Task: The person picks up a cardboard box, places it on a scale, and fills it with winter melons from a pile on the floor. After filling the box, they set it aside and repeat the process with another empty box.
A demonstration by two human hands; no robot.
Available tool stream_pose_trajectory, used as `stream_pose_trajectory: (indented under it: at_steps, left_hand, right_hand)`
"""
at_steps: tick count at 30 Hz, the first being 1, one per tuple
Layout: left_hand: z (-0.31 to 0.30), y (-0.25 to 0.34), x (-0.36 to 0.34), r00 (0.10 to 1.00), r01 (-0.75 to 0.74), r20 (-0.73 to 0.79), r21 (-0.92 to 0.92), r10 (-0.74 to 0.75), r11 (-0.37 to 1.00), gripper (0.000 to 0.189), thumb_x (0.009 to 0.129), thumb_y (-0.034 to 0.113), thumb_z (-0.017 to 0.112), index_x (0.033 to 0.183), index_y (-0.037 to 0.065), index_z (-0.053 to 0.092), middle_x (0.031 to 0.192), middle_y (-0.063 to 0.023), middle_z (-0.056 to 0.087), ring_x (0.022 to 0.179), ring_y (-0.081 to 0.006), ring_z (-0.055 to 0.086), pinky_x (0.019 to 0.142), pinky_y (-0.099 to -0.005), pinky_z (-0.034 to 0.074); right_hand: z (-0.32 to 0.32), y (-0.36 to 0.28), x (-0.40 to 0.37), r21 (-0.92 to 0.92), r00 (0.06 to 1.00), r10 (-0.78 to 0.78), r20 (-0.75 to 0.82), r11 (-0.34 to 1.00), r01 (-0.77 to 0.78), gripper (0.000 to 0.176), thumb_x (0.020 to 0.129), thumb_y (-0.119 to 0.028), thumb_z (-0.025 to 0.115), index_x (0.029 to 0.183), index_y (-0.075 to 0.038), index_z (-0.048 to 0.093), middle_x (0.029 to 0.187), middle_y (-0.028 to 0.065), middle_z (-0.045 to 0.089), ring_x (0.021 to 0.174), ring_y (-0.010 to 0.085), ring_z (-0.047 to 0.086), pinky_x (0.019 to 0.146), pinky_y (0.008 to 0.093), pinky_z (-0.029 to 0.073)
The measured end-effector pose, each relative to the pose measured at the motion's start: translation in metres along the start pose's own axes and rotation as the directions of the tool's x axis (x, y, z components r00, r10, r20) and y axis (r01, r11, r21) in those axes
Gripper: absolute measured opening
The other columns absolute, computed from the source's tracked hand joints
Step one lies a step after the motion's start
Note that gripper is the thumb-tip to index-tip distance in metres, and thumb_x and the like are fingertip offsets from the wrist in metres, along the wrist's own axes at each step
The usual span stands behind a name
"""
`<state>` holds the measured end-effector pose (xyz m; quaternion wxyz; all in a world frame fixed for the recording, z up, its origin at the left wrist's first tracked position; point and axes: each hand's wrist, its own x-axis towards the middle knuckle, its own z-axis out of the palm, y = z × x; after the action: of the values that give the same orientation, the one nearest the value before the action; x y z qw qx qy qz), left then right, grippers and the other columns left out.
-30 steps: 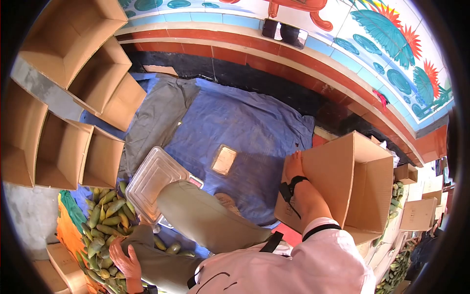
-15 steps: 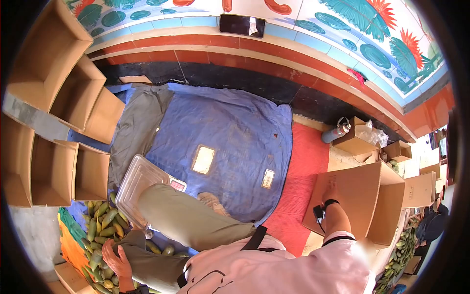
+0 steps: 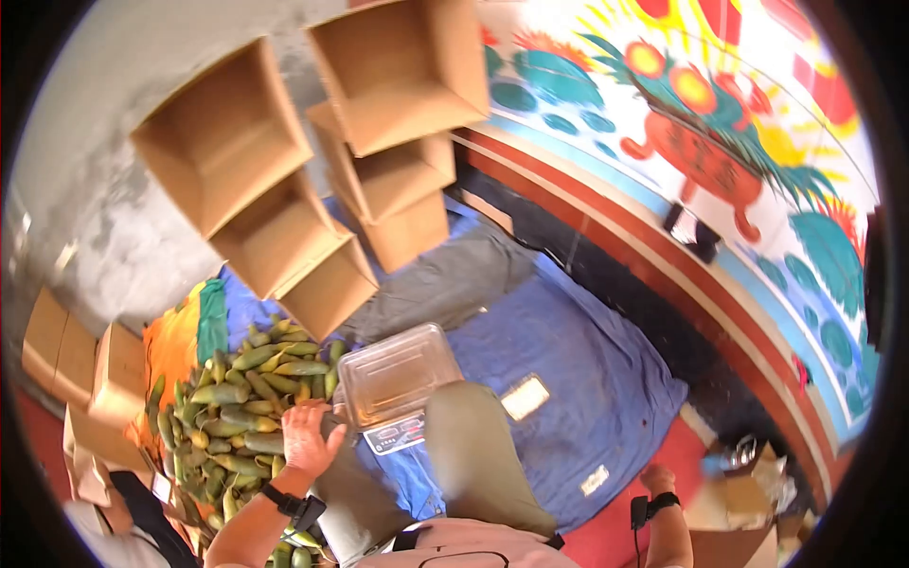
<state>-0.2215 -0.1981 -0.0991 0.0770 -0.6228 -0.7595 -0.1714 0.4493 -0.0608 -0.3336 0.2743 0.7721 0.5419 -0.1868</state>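
My left hand (image 3: 311, 439) is over my bent knee, with its fingers spread and nothing in them. It is beside a large heap of long green-and-yellow fruits or vegetables (image 3: 248, 445), whose exact kind I cannot make out. Just right of it, a clear plastic tray (image 3: 398, 374) sits on a weighing scale, whose button panel (image 3: 396, 435) faces me. My right hand (image 3: 655, 479) is low on the right over the red mat (image 3: 677, 456), its fingers curled in and no object visible in them.
Open cardboard boxes (image 3: 227, 142) are stacked on their sides at the back left. A blue tarp (image 3: 578, 350) covers the floor before me. A phone (image 3: 693, 233) leans on the painted tile wall. More cartons (image 3: 118, 371) stand at far left; a box (image 3: 734, 547) is at lower right.
The view has swung left, bringing the heap and stacked boxes toward the middle. My right hand has come away from the large cardboard box. My left hand stays open by the heap.
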Motion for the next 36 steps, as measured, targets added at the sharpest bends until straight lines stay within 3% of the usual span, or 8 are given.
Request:
stream_pose_trajectory:
  at_steps: [2,4,8,12,15,20,22,36]
  left_hand:
    - [-0.002,0.001,-0.004,0.998,0.058,-0.018,-0.001,-0.058,0.998,0.042,0.078,0.039,0.066,0.105,0.008,0.059,0.113,-0.0124,0.059,0.111,-0.0309,0.051,0.098,-0.0468,0.034]
    - [-0.005,0.001,-0.008,0.999,0.032,-0.031,-0.018,-0.032,0.999,0.043,0.078,0.044,0.065,0.103,0.009,0.061,0.112,-0.0126,0.060,0.110,-0.0308,0.051,0.098,-0.0468,0.034]
    - [-0.010,-0.005,-0.019,0.996,0.043,-0.072,-0.026,-0.045,0.999,0.046,0.078,0.046,0.064,0.104,0.008,0.062,0.112,-0.0125,0.061,0.111,-0.0309,0.052,0.098,-0.0468,0.034]
    - [-0.013,-0.009,-0.027,0.991,0.060,-0.118,-0.033,-0.064,0.998,0.047,0.078,0.047,0.065,0.103,0.007,0.061,0.113,-0.0123,0.062,0.111,-0.0307,0.053,0.098,-0.0467,0.035]
    - [-0.014,-0.014,-0.035,0.988,0.078,-0.132,-0.041,-0.083,0.996,0.049,0.078,0.047,0.065,0.104,0.005,0.061,0.113,-0.0123,0.062,0.110,-0.0307,0.054,0.097,-0.0463,0.037]
    - [-0.018,-0.023,-0.044,0.983,0.066,-0.167,-0.072,-0.077,0.995,0.052,0.083,0.051,0.059,0.105,0.004,0.058,0.113,-0.0149,0.060,0.109,-0.0337,0.053,0.096,-0.0470,0.037]
    - [-0.019,-0.026,-0.048,0.982,0.085,-0.164,-0.074,-0.096,0.994,0.053,0.083,0.052,0.058,0.106,0.004,0.058,0.114,-0.0151,0.059,0.109,-0.0337,0.053,0.096,-0.0472,0.037]
    - [-0.028,-0.030,-0.061,0.974,0.153,-0.153,-0.088,-0.165,0.984,0.055,0.079,0.051,0.062,0.109,0.004,0.059,0.118,-0.0128,0.058,0.115,-0.0301,0.050,0.098,-0.0444,0.035]
  right_hand:
    - [-0.057,-0.059,-0.010,0.007,0.923,-0.293,-0.247,0.953,0.304,0.032,0.082,-0.028,0.061,0.107,-0.010,0.067,0.109,0.0153,0.067,0.102,0.0324,0.064,0.084,0.0429,0.052]
    - [-0.113,-0.125,-0.028,0.037,0.814,-0.412,-0.409,0.884,0.466,0.031,0.080,-0.029,0.063,0.102,-0.008,0.066,0.101,0.0174,0.067,0.095,0.0352,0.064,0.079,0.0447,0.052]
    - [-0.191,-0.239,-0.082,-0.011,0.318,-0.579,-0.751,0.493,0.870,0.021,0.083,-0.018,0.061,0.097,-0.005,0.066,0.092,0.0170,0.067,0.086,0.0361,0.064,0.075,0.0418,0.052]
    - [-0.244,-0.328,-0.168,-0.034,0.089,-0.548,-0.831,0.211,0.977,0.017,0.084,-0.015,0.063,0.095,-0.003,0.065,0.089,0.0148,0.066,0.081,0.0343,0.064,0.072,0.0414,0.052]
    - [-0.245,-0.373,-0.206,-0.029,0.004,-0.562,-0.827,0.050,0.998,0.017,0.083,-0.015,0.064,0.095,-0.003,0.065,0.089,0.0139,0.065,0.080,0.0331,0.064,0.073,0.0408,0.052]
    - [-0.220,-0.417,-0.231,-0.179,-0.128,-0.677,-0.725,0.007,0.984,0.017,0.083,-0.016,0.065,0.096,-0.004,0.065,0.091,0.0124,0.065,0.084,0.0311,0.063,0.075,0.0401,0.051]
    - [-0.213,-0.424,-0.235,-0.372,-0.258,-0.717,-0.648,0.002,0.928,0.019,0.082,-0.017,0.066,0.097,-0.005,0.065,0.091,0.0114,0.065,0.085,0.0298,0.063,0.077,0.0405,0.051]
    - [-0.206,-0.441,-0.236,-0.303,-0.183,-0.771,-0.610,0.014,0.953,0.015,0.082,-0.014,0.065,0.093,-0.004,0.064,0.090,0.0134,0.065,0.083,0.0325,0.062,0.077,0.0418,0.050]
